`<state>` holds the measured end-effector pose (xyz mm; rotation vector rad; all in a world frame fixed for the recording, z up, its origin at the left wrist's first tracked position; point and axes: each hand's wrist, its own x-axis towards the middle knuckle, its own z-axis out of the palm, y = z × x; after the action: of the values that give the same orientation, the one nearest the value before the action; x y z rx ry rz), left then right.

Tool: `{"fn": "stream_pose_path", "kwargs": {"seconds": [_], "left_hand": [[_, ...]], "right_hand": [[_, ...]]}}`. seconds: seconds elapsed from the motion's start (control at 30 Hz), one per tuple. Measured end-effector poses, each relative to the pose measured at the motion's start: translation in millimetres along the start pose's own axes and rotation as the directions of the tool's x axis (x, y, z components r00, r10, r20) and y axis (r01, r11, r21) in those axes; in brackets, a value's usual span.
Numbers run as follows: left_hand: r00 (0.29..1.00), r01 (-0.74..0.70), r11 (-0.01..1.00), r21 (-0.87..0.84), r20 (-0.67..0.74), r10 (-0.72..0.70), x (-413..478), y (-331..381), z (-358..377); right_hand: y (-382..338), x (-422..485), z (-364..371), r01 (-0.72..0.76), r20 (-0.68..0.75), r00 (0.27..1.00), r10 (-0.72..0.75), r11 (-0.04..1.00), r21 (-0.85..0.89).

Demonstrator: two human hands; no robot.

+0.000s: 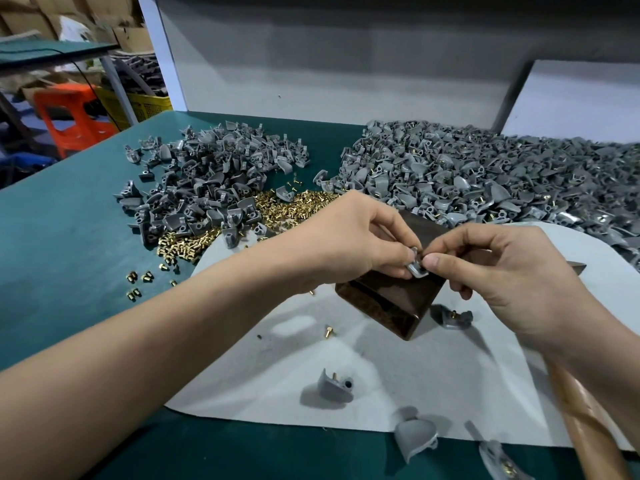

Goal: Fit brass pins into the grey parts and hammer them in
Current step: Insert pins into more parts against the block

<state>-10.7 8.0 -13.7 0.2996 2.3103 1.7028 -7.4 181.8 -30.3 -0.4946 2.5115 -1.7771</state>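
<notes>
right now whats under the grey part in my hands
The brown block sits below the grey part, pinched by the left hand and right hand; fingers hide whether part touches block.

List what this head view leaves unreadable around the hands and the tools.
Head view only:
- grey part: fingertips of the left hand and right hand cover most of it; pin seated or not, cannot tell.
- hammer: head mostly behind the right hand; blurred handle cut by the bottom edge.
- dark block: hands hide its top.
- pile of grey parts on the right: cut by the right edge.
</notes>
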Motion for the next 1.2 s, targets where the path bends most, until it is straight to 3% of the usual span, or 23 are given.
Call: {"fn": "stream_pose_path", "kwargs": {"seconds": [0.23,0.63,0.93,1.2], "left_hand": [[1.0,0.001,1.0,0.023,0.018,-0.002,-0.4,0.1,-1.5],[0.999,0.018,0.999,0.029,0.045,-0.02,-3.1,1.8,-2.2],[0.999,0.029,0.996,0.084,0.037,-0.032,-3.1,1.7,-1.1],[0.999,0.014,0.996,0.084,0.033,-0.016,-3.0,0.8,-0.6]], "right_hand": [[-4.1,-1.2,1.1,-0.023,0.002,1.0,0.023,1.0,0.021],[-10.5,-0.7,-4.0,-0.076,0.004,0.997,0.077,0.991,-0.111],[-8.9,-1.7,-0.5,-0.103,-0.013,0.995,0.103,0.995,-0.003],[-11.9,-2.7,-1.5,-0.064,-0.013,0.998,0.063,0.992,-0.108]]}}
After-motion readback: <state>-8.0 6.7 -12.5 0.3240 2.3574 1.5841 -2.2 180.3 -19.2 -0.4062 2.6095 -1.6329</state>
